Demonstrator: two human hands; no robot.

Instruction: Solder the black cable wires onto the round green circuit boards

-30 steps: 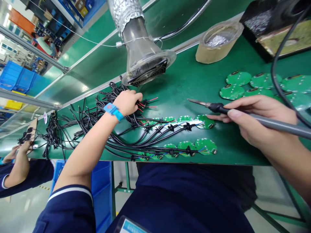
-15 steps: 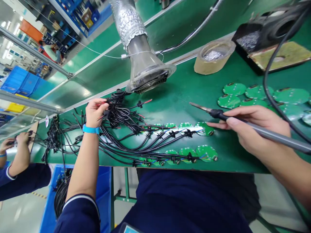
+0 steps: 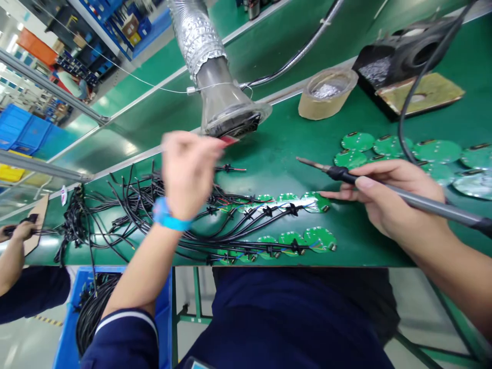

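- Fingers of my left hand (image 3: 188, 171) are pinched together on a thin wire with a red end (image 3: 229, 139), lifted off the bench; the hand is blurred, so I can't tell how many fingers share the pinch.
- My right hand (image 3: 388, 197) is closed around the grey handle of the soldering iron (image 3: 388, 192), held like a pen, I'd judge so the tip (image 3: 303, 162) stays steady; the tip hangs bare above the green mat (image 3: 277, 154), touching nothing.
- Taking that tip as my landmark: just nearer me than it lie two rows of round green boards with black leads (image 3: 292, 205), the far row almost under my right fingertips, the near row (image 3: 307, 240) close to the bench's front edge.
- Left of the tip the black cable bundle (image 3: 126, 210) sprawls toward the bench's left end, some of it spilling over the front edge into a blue bin (image 3: 161, 292).
- Beyond and left of the tip the fume hood (image 3: 230, 115) hangs low, probably placed to catch solder smoke; my raised wire end is right at its mouth.
- Right of the tip lie loose round boards (image 3: 395, 148); beyond them a tape roll (image 3: 326, 95) and the iron stand (image 3: 407, 66).
- Open mat remains between the tip and the hood, so both hands have room there.
- Far left of the tip, another person's hand (image 3: 17, 230) works at the bench.
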